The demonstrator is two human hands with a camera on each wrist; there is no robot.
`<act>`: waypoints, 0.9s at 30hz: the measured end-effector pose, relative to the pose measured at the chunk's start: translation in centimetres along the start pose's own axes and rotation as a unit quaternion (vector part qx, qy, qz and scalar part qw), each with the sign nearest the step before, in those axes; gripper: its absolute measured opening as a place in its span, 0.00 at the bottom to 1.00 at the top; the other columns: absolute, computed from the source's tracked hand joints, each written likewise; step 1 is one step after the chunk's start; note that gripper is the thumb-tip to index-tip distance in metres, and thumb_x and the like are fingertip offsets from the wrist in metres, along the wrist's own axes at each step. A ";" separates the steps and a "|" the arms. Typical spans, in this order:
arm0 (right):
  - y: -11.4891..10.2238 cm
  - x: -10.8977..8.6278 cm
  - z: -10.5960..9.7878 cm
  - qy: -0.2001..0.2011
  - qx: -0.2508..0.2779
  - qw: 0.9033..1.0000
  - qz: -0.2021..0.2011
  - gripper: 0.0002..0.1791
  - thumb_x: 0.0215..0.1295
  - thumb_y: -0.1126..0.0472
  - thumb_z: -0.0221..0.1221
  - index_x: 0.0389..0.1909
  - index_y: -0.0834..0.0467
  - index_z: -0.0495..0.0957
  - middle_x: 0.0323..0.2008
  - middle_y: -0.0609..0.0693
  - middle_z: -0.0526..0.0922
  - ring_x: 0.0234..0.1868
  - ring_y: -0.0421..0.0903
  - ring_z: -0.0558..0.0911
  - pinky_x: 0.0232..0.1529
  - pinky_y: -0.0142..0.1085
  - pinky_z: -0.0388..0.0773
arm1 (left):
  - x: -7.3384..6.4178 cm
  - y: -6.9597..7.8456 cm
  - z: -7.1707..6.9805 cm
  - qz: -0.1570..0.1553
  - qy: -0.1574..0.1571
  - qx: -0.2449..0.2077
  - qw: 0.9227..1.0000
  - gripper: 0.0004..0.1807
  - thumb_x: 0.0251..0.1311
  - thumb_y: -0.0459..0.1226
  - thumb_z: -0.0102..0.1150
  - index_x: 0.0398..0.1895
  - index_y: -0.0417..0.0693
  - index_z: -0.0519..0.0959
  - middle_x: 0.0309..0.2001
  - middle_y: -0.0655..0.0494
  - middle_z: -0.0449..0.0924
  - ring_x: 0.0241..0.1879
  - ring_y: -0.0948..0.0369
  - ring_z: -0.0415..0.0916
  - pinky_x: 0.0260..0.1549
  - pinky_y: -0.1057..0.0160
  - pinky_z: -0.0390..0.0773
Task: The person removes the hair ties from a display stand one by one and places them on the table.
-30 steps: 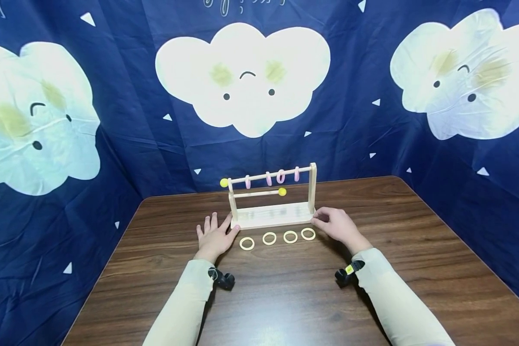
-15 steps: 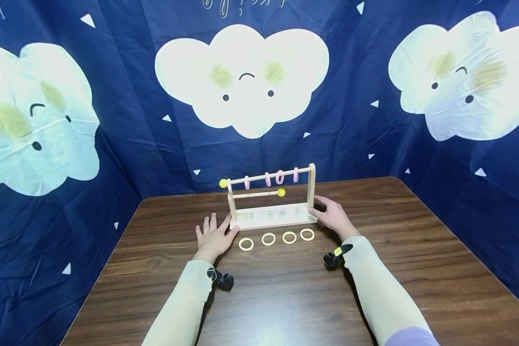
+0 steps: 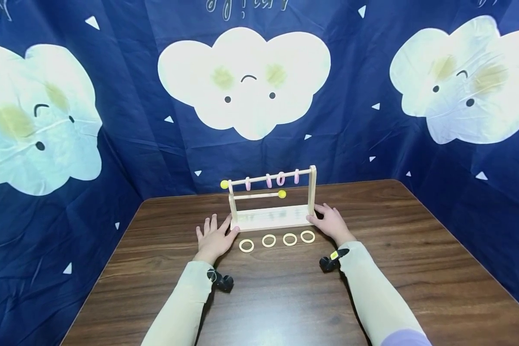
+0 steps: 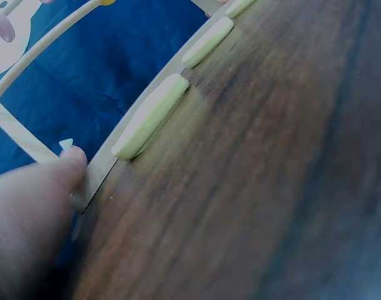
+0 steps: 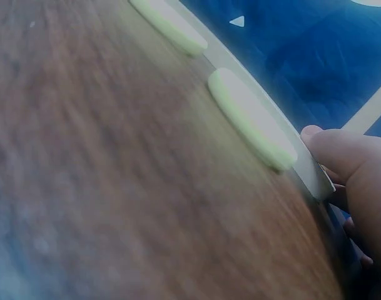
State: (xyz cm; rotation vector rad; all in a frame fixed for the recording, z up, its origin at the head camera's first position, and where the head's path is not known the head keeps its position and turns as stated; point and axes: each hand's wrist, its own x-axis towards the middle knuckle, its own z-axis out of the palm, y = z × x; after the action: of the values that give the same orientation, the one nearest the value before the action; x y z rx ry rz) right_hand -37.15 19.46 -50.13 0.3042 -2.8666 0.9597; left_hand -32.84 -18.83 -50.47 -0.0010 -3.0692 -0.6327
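Note:
A pale wooden rack [image 3: 271, 218] stands on the table, with pink rings [image 3: 280, 179] on its long upper rod and a yellow ball [image 3: 282, 194] tipping the shorter lower rod. My left hand [image 3: 215, 241] lies at its left end, fingers spread and straight, thumb on the base's front corner. At the other end my right hand [image 3: 331, 224] grips the base, thumb at its front edge and fingers behind it; the right wrist view shows the thumb [image 5: 331, 147] over the base edge. Several pale yellow rings [image 3: 269, 240] lie in a row before the rack.
The brown wooden table [image 3: 268, 298] extends to a dark blue curtain [image 3: 186, 149] with white cloud shapes [image 3: 246, 53] close behind the rack. A black wrist camera [image 3: 223, 282] sits on the left wrist, another wrist camera [image 3: 327, 263] on the right.
My right hand has moved from the base's front right corner to around its right end, its fingers now reaching behind. The left hand, rack and rings stay in place.

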 end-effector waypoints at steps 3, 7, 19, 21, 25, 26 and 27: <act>0.1 -0.2 0.2 -0.002 -0.001 1.000 0.004 0.36 0.70 0.45 0.61 0.71 0.63 0.69 0.68 0.64 0.72 0.76 0.64 0.59 0.76 0.58 0.44 | 0.1 0.1 -0.3 -0.007 0.012 -0.041 0.999 0.39 0.72 0.66 0.36 0.80 0.63 0.56 0.79 0.34 0.44 0.77 0.33 0.34 0.66 0.26 0.26; 0.1 -0.4 0.2 -0.005 0.002 1.000 0.010 0.36 0.70 0.45 0.61 0.71 0.63 0.69 0.69 0.64 0.72 0.76 0.64 0.58 0.76 0.58 0.44 | 0.2 1.0 -1.5 -0.007 0.061 -0.121 0.991 0.37 0.72 0.65 0.39 0.79 0.62 0.60 0.78 0.36 0.52 0.76 0.32 0.42 0.65 0.24 0.30; -0.4 -0.6 0.1 -0.006 0.007 1.000 0.012 0.36 0.70 0.46 0.60 0.72 0.62 0.68 0.69 0.63 0.72 0.76 0.64 0.58 0.76 0.57 0.43 | 0.4 4.7 -4.3 0.059 0.248 -0.377 0.890 0.24 0.69 0.44 0.63 0.65 0.47 0.79 0.67 0.43 0.74 0.70 0.49 0.68 0.69 0.50 0.64; -0.4 -0.6 0.0 -0.006 0.007 1.000 0.014 0.36 0.70 0.45 0.61 0.72 0.62 0.68 0.69 0.63 0.71 0.76 0.64 0.58 0.76 0.57 0.43 | 0.5 5.3 -4.5 0.059 0.262 -0.394 0.879 0.22 0.67 0.42 0.65 0.62 0.45 0.81 0.66 0.42 0.75 0.68 0.48 0.69 0.68 0.49 0.66; -0.5 -0.5 -0.1 -0.002 0.008 1.000 0.014 0.36 0.70 0.46 0.61 0.71 0.63 0.68 0.69 0.64 0.71 0.76 0.64 0.58 0.76 0.57 0.43 | 0.8 6.1 -4.7 0.065 0.285 -0.419 0.860 0.17 0.65 0.37 0.67 0.55 0.41 0.85 0.61 0.41 0.79 0.65 0.47 0.72 0.63 0.48 0.71; -0.5 -0.5 -0.1 -0.001 0.009 1.000 0.013 0.36 0.70 0.46 0.61 0.71 0.63 0.68 0.69 0.64 0.71 0.76 0.64 0.58 0.76 0.58 0.43 | 0.8 6.2 -4.8 0.067 0.290 -0.425 0.855 0.16 0.64 0.36 0.68 0.53 0.40 0.85 0.60 0.41 0.80 0.63 0.47 0.74 0.62 0.48 0.72; -0.5 -0.5 -0.1 0.000 0.009 1.000 0.011 0.36 0.70 0.46 0.61 0.71 0.63 0.69 0.68 0.64 0.72 0.76 0.64 0.58 0.76 0.58 0.44 | 0.9 6.3 -4.8 0.068 0.295 -0.430 0.850 0.15 0.64 0.35 0.68 0.51 0.39 0.86 0.59 0.41 0.80 0.62 0.48 0.74 0.60 0.49 0.74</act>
State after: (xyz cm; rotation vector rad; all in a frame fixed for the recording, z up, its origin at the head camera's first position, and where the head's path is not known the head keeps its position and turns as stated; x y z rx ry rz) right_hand -36.59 19.25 -49.82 0.2734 -2.8686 0.9894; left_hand -33.71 -14.92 -43.54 -0.0242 -1.9710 -1.5693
